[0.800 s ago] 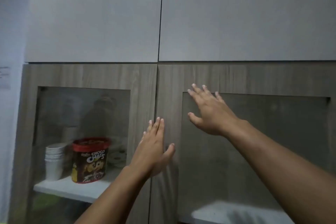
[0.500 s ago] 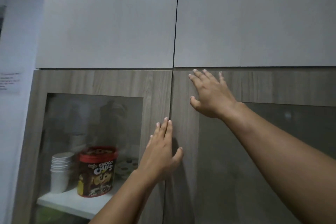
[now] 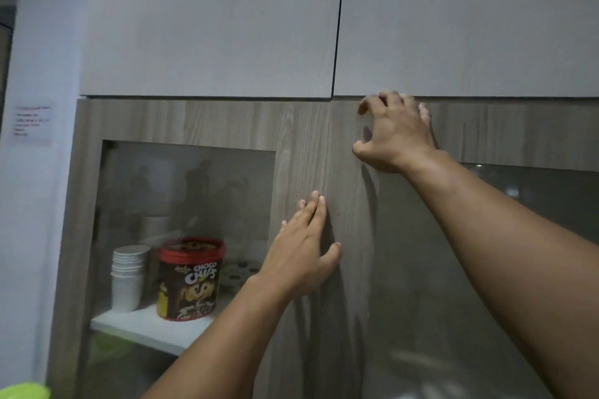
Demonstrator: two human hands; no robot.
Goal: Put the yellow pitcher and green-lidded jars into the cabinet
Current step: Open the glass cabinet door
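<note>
The wood-framed cabinet has two glass doors, both closed. My left hand (image 3: 301,256) lies flat with fingers apart on the left door (image 3: 227,120), right beside the centre seam. My right hand (image 3: 395,136) is higher up, its fingers curled over the top edge of the right door (image 3: 518,133). A bright green lid (image 3: 22,390) peeks in at the bottom left corner. Behind the left glass, below the shelf, sits a blurred green shape (image 3: 110,347). No yellow pitcher is in view.
Behind the left glass a white shelf (image 3: 146,327) holds a stack of white paper cups (image 3: 128,278) and a red-lidded Choco Chips tub (image 3: 189,278). Plain white upper doors (image 3: 210,26) sit directly above. A paper note (image 3: 30,121) hangs on the left wall.
My right hand has climbed from the right door's glass to its top edge, and its fingers have curled. My left hand has stayed flat near the seam. The view has shifted closer.
</note>
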